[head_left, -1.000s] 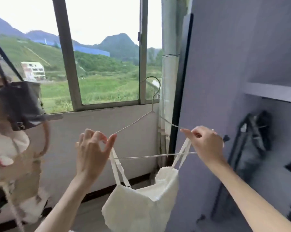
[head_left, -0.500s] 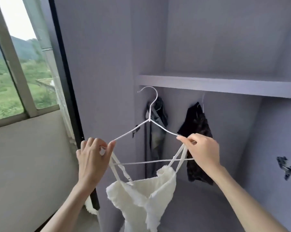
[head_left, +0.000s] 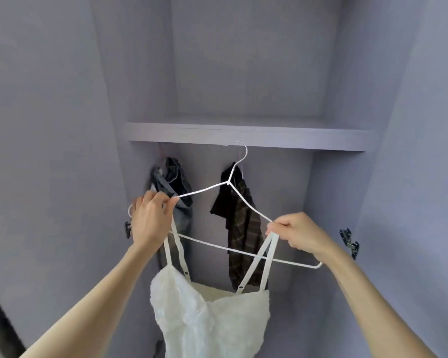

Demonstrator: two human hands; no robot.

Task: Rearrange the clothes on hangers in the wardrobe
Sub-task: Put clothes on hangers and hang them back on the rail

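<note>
The person's left hand (head_left: 150, 220) pinched the left shoulder of a white wire hanger (head_left: 219, 187), fingers curled around the wire and the strap looped over it. The right hand (head_left: 299, 235) gripped the hanger's right shoulder in the same way, fingers closed on the wire where the other strap crossed it. The hanger was held tilted, its left end higher than its right, with the bottom bar sloping down to the right. Its hook (head_left: 242, 153) stood just below the front edge of the wardrobe shelf (head_left: 246, 136); whether it touched anything there could not be told.

A white camisole top (head_left: 207, 311) hung from the hanger by its two thin straps, in front of the open lilac wardrobe (head_left: 243, 60) and between the person's forearms.

Behind it, under the shelf, two garments hung inside the wardrobe: folded blue jeans (head_left: 175, 188) at the left and a dark plaid garment (head_left: 241, 228) at the right. Dark hinges (head_left: 349, 241) sat on the right side wall, and another (head_left: 127, 229) showed on the left beside the left hand.
</note>
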